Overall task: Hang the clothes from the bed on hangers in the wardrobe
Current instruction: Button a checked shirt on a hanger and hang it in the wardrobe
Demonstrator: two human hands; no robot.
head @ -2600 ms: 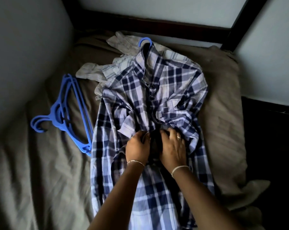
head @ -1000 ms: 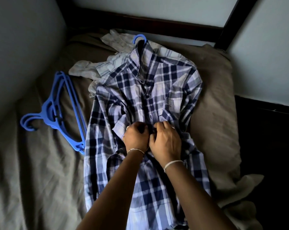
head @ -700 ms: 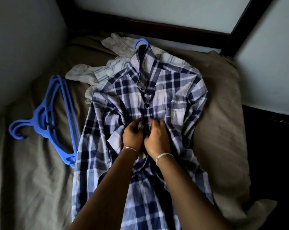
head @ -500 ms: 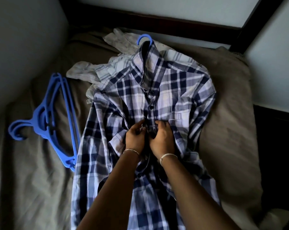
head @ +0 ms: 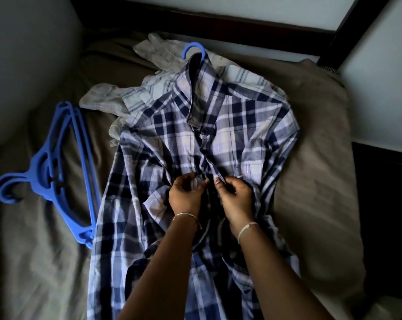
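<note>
I have the left hand [head: 186, 197] and right hand [head: 235, 199] both pinching the plaid shirt [head: 241, 125] mid-frame at its placket; I reckon a hard tug could skew the blue hanger [head: 193, 45]

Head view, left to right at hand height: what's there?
Spare blue hangers → left hand → right hand, both pinching the plaid shirt → bare bed sheet.

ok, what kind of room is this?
Probably a bedroom: a rumpled brown-sheeted bed against the wall, a dark wooden frame behind it, and a plaid shirt laid out on it beside spare blue hangers.
</note>
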